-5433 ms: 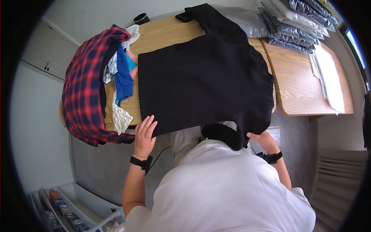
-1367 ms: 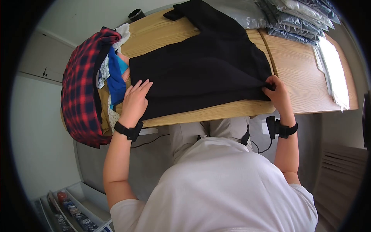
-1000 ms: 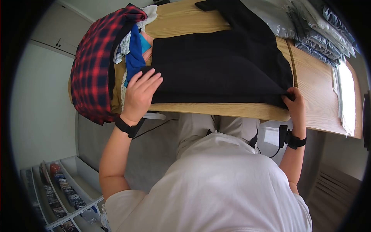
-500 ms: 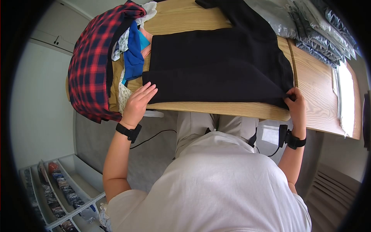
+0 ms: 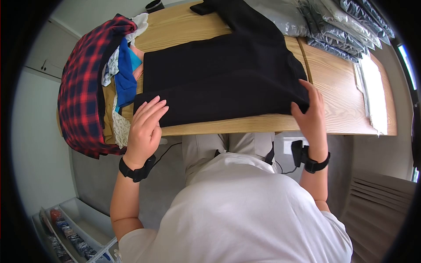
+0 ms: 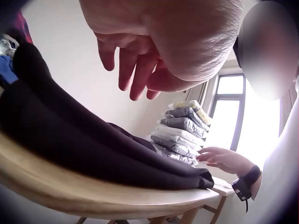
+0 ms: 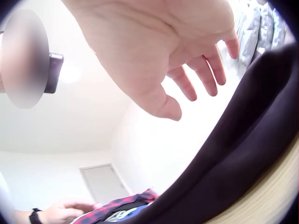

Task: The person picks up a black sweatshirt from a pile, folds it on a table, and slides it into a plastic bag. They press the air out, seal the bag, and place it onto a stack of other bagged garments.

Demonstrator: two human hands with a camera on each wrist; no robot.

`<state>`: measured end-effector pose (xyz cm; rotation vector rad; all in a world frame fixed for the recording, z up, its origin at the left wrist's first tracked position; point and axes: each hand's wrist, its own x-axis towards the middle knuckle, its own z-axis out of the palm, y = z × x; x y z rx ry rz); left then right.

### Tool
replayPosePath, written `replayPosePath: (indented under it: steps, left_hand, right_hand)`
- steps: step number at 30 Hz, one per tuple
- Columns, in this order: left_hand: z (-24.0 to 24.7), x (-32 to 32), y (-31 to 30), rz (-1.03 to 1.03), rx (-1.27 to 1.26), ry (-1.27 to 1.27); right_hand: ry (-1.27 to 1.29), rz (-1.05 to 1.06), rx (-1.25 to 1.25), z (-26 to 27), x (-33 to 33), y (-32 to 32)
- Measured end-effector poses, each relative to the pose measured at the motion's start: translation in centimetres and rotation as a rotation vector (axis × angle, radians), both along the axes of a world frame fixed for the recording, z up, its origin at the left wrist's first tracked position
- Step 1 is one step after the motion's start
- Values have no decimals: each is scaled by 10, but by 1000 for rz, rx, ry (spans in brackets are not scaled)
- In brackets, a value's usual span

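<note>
A black long-sleeved garment lies on the wooden table, its near part folded over along the front edge and one sleeve reaching to the back. Over its lower left corner is the left hand, fingers straight; in the left wrist view this hand hangs above the cloth with a gap. The right hand is at the garment's right end, thumb and fingers spread apart. The right wrist view shows the right hand holding nothing, above the black fabric.
A red and navy plaid shirt bulges at the table's left end, with blue cloth and other pieces beside it. Bagged garments are stacked at the back right. White sheets lie on the right table. A divided bin stands lower left.
The right hand has let go of the garment's right end and spread its fingers. Earlier the near side hung over the edge; it has been folded up onto the table. The left hand has lifted off the cloth.
</note>
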<state>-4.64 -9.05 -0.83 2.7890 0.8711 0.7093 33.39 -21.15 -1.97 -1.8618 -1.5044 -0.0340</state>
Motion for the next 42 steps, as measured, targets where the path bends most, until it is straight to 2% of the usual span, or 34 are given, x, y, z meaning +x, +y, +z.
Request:
replayPosePath:
  steps: [1,3,6,8,11,26,30,31,32,33,34,35,36,37,39,41,42]
  left_hand:
    - [3,9,0,-17,-4,-7]
    - [4,28,2,36,-27,36]
    - [-13,40,12,207,-31,313]
    - [-25,38,15,299,-18,451]
    - [-42,26,21,345,-56,503]
    - [-50,24,25,352,-59,531]
    - [-40,23,26,321,-184,547]
    - [-36,21,28,298,-232,539]
    - [-24,16,33,261,-393,516]
    - [-11,8,37,222,-518,352]
    - [-3,-5,46,160,-524,149]
    - [6,-18,49,94,-538,-45]
    - [36,-16,48,119,-520,-85]
    - [42,-30,56,221,-460,-113]
    - [68,-34,73,255,-456,-130]
    - [89,-33,100,267,-445,58]
    - [92,-30,114,242,-441,104]
  right_hand:
    - [-1,72,49,4,-14,7]
    - [-175,110,45,-1,-45,28]
    - [-337,17,-18,-25,-61,48]
    - [-457,-121,-153,-36,-56,49]
    - [-381,-228,-298,-53,-44,36]
    - [-367,-273,-324,-54,-37,21]
    - [-338,-270,-349,-51,-38,21]
    - [-340,-273,-324,-46,-34,17]
    - [-301,-191,-382,-38,-28,11]
    - [-265,-108,-440,-27,-21,6]
    - [-191,-26,-449,1,-13,0]
    - [-91,96,-365,19,-1,-9]
    - [-1,184,-333,46,9,-9]
    - [-7,203,-342,73,15,-6]
    - [-73,266,-320,103,33,15]
    - [-113,309,-394,114,54,61]
    - [-55,312,-512,116,63,90]
